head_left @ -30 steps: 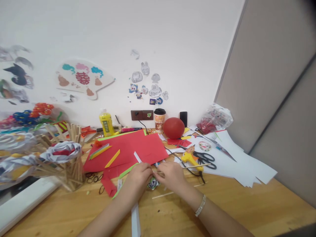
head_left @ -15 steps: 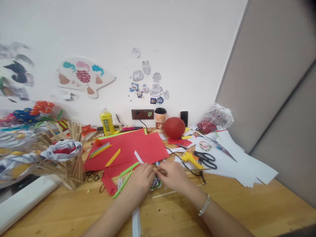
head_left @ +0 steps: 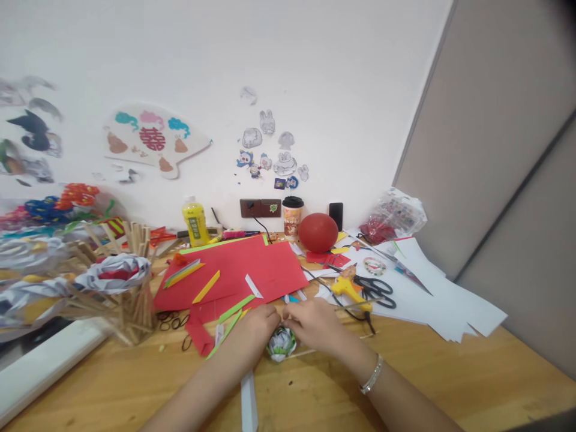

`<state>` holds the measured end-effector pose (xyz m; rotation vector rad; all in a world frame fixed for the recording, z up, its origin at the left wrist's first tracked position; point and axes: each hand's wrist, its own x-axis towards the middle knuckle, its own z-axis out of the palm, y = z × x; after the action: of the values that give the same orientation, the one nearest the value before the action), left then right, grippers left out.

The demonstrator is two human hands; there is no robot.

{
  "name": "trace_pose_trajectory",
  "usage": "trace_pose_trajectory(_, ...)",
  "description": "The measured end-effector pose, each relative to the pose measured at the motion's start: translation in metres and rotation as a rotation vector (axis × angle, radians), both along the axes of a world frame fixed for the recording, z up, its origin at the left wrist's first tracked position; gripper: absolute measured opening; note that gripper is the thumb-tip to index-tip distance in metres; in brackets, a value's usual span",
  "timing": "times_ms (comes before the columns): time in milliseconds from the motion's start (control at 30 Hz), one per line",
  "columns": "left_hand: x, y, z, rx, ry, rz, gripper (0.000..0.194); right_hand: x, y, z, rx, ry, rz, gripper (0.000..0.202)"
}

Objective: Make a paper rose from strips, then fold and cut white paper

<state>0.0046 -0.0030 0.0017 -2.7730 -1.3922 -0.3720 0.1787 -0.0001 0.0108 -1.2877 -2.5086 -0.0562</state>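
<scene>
A round rosette of folded white and green paper (head_left: 281, 344) shows just below and between my hands. My left hand (head_left: 260, 327) is closed at its upper left side, fingers bent together; what they pinch is too small to make out. From the right, my right hand (head_left: 310, 324) reaches the rosette's upper edge with curled fingers, and their hold is hidden too. A thin stick (head_left: 360, 305) extends to the right from behind my right hand. Folded green strips (head_left: 236, 308) lie beside my left hand, on and near red paper (head_left: 243, 270).
Behind my hands are a yellow hot glue gun (head_left: 353, 293), black scissors (head_left: 380, 291), a red balloon (head_left: 318, 233), a lidded cup (head_left: 293, 217) and a yellow bottle (head_left: 195, 223). White sheets (head_left: 441, 306) lie right; wooden sticks (head_left: 135, 306) and paper flowers stand left.
The rosette shows more fully, lower between my hands. My left hand has shifted slightly down, and my right hand slightly up and left.
</scene>
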Motion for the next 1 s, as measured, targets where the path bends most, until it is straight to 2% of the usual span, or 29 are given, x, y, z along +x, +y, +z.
trace_pose_trajectory(100,-0.0005,0.0001,-0.0004,0.023,0.026,0.007,0.027,0.0002,0.0009,-0.0003,0.027,-0.054,0.010,0.017)
trace_pose_trajectory(300,0.0005,-0.0004,0.0013,0.191,0.101,-0.057,0.022,0.0014,0.0014,0.0014,0.013,-0.043,-0.002,0.018)
trace_pose_trajectory(633,0.0006,-0.0057,0.0016,0.388,-0.117,-0.153,0.016,0.0048,0.0017,0.0009,0.021,0.029,-0.012,0.018)
trace_pose_trajectory(833,0.0007,-0.0025,-0.0019,0.347,-0.096,-0.152,0.023,0.0053,0.0023,-0.0026,-0.020,0.098,-0.001,0.014)
trace_pose_trajectory(1000,-0.0016,-0.0004,-0.0051,0.157,-0.077,-0.016,0.024,0.0060,0.0040,-0.0027,-0.136,0.170,0.045,0.012)
